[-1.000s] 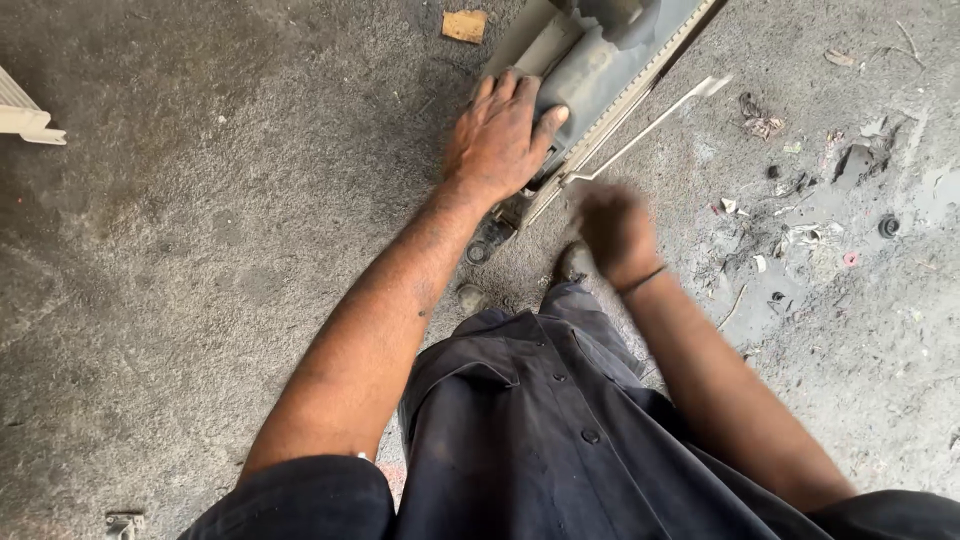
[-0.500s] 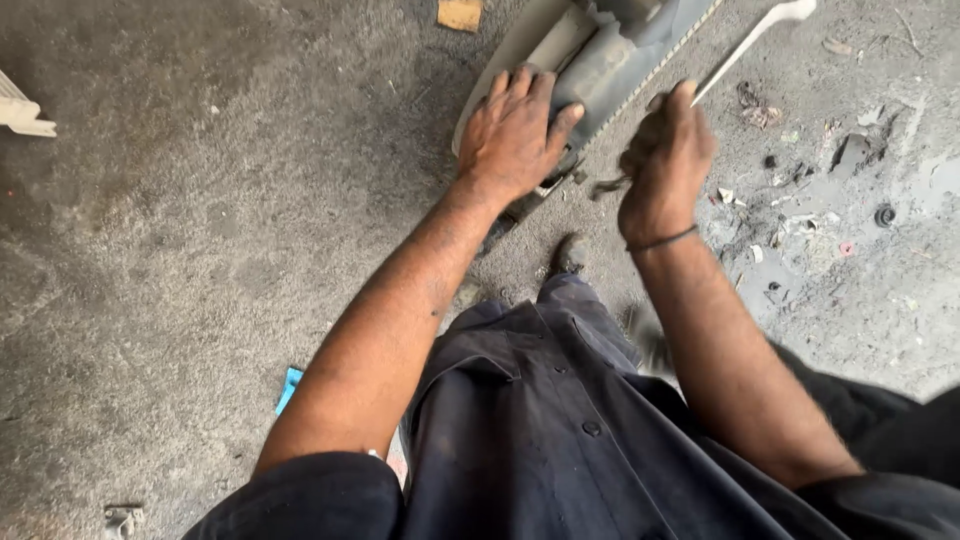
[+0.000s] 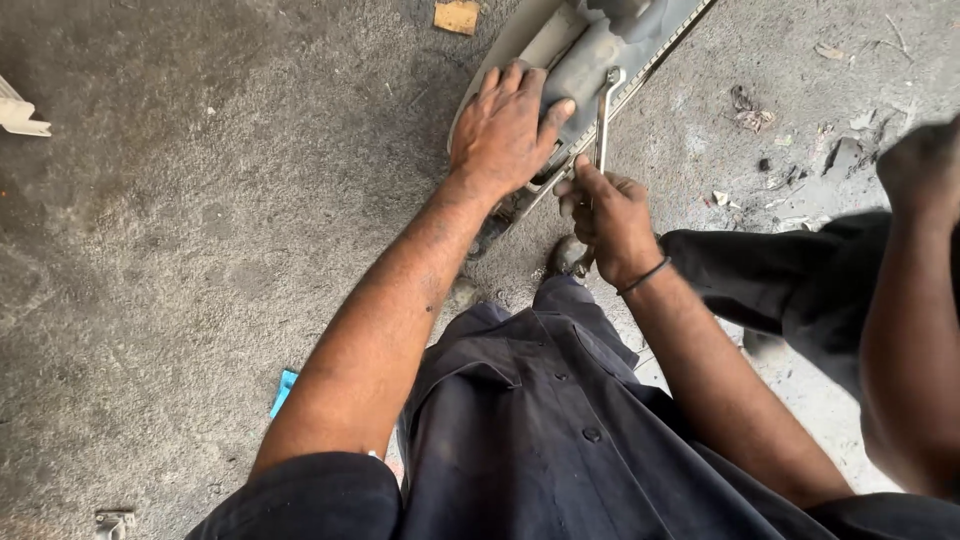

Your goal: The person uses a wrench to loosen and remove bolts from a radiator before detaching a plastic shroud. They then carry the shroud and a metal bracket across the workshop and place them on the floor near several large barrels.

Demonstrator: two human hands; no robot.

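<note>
A grey metal machine part (image 3: pixel 545 35) lies on the concrete floor ahead of me. My left hand (image 3: pixel 505 130) presses flat on it, fingers spread, holding it down. My right hand (image 3: pixel 605 215) grips the lower end of a slim metal wrench (image 3: pixel 603 115). The wrench stands nearly upright, its head against the grey part near the top. A dark band sits on my right wrist. My dark trousers fill the lower middle of the view.
Another person's arm and dark sleeve (image 3: pixel 900 260) come in at the right edge. A small tan block (image 3: pixel 457 15) lies beyond the part. Debris (image 3: pixel 790 170) is scattered on the floor at right. A blue scrap (image 3: pixel 283 392) lies by my left leg.
My right hand picked up the wrench from the floor, swung it up and has now set its head on the grey part. Another person's arm has come into view at right.
</note>
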